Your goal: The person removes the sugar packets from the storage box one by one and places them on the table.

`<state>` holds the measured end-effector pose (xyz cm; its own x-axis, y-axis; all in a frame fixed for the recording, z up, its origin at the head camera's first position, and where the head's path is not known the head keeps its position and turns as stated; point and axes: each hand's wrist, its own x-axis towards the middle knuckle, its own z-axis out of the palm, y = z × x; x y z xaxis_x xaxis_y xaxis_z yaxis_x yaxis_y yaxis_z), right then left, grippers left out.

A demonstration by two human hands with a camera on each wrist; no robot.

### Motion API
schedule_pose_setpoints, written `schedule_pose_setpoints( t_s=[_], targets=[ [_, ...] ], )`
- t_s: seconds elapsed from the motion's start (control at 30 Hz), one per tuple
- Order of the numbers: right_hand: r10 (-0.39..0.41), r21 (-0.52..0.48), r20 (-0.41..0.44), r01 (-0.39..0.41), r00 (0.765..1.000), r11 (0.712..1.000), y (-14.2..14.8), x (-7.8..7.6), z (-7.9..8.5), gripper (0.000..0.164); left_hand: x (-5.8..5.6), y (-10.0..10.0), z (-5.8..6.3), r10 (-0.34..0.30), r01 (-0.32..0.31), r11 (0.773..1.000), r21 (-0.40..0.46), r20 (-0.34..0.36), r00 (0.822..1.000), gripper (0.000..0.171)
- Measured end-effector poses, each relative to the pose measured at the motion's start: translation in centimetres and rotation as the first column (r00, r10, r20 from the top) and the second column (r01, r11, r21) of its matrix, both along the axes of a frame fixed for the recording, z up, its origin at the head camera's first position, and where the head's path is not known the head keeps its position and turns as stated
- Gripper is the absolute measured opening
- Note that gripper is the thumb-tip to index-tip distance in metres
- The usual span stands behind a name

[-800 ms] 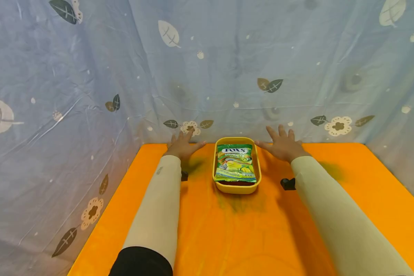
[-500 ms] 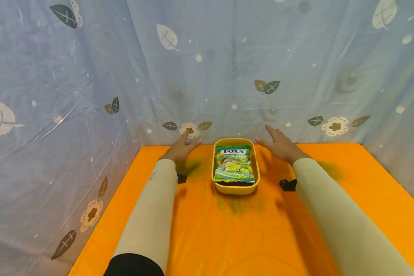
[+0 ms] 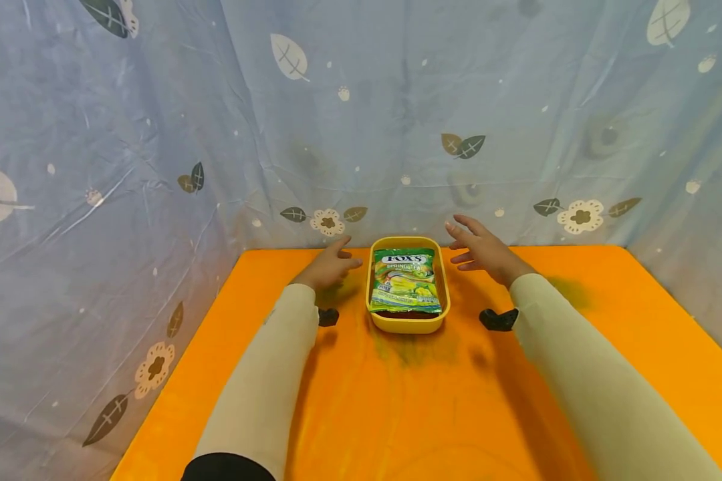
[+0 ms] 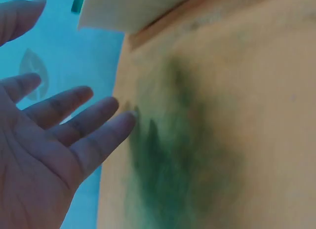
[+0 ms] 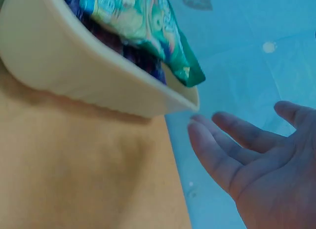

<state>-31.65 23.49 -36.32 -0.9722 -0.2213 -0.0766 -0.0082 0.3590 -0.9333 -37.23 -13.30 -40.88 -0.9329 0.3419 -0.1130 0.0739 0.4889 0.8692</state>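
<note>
A yellow rectangular tub (image 3: pixel 408 325) stands near the back edge of the orange table. On top inside it lies a green FOX'S candy bag (image 3: pixel 404 280). Dark purple packaging (image 5: pixel 143 58) shows beneath the bag in the right wrist view. My left hand (image 3: pixel 329 264) hovers left of the tub, fingers spread and apart from its wall. To the tub's right is my right hand (image 3: pixel 481 250), palm turned toward it with fingers loosely extended. Neither hand holds anything. In the right wrist view the fingertips (image 5: pixel 197 128) come close to the tub's corner.
The orange tabletop (image 3: pixel 421 414) carries greenish stains around the tub. A pale blue curtain (image 3: pixel 385 120) with leaf and flower prints hangs right behind the table and along both sides. Black wrist mounts (image 3: pixel 498 320) jut from under the sleeves.
Both hands have turned from fingers spread and pointing at the curtain to palms facing the tub. The left fingers have come down lower. The tub and bag stay in place.
</note>
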Motion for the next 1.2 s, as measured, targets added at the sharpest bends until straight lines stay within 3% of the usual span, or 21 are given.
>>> schedule_pose_setpoints(
  t_s=[0.13, 0.27, 0.37, 0.53, 0.73, 1.0, 1.2],
  targets=[
    [0.041, -0.044, 0.032, -0.039, 0.999, 0.998, -0.2, 0.3, 0.4, 0.097, 0.9, 1.2, -0.1, -0.035, 0.027, 0.991, 0.130, 0.063, 0.997, 0.088],
    [0.093, -0.070, 0.066, -0.089, 0.993, 0.994, -0.6, 0.6, 0.9, 0.094, 1.7, 2.0, -0.2, -0.061, 0.048, 0.984, 0.172, 0.068, 0.996, 0.085],
    [0.129, -0.094, 0.099, -0.120, 0.987, 0.988, -0.8, 0.9, 1.1, 0.093, 1.7, 2.6, -0.4, -0.064, 0.048, 0.979, 0.197, 0.077, 0.995, 0.084],
    [0.161, -0.075, 0.139, -0.152, 0.977, 0.986, -1.6, 1.1, 1.4, 0.095, 1.5, 2.9, -1.2, -0.063, 0.015, 0.956, 0.292, 0.155, 0.986, 0.083],
    [0.183, -0.036, 0.188, -0.179, 0.965, 0.983, -3.1, 1.2, 1.7, 0.097, 1.5, 3.0, -2.0, -0.068, -0.005, 0.949, 0.317, 0.218, 0.974, 0.083],
    [0.195, -0.021, 0.243, -0.196, 0.950, 0.980, -4.5, 1.1, 0.8, 0.106, 1.5, 2.8, -2.3, -0.096, 0.012, 0.944, 0.331, 0.240, 0.966, 0.083],
    [0.185, -0.077, 0.239, -0.171, 0.953, 0.982, -4.7, 0.9, -0.6, 0.089, 1.4, 2.6, -2.7, -0.101, 0.006, 0.939, 0.343, 0.260, 0.960, 0.082]
  ],
)
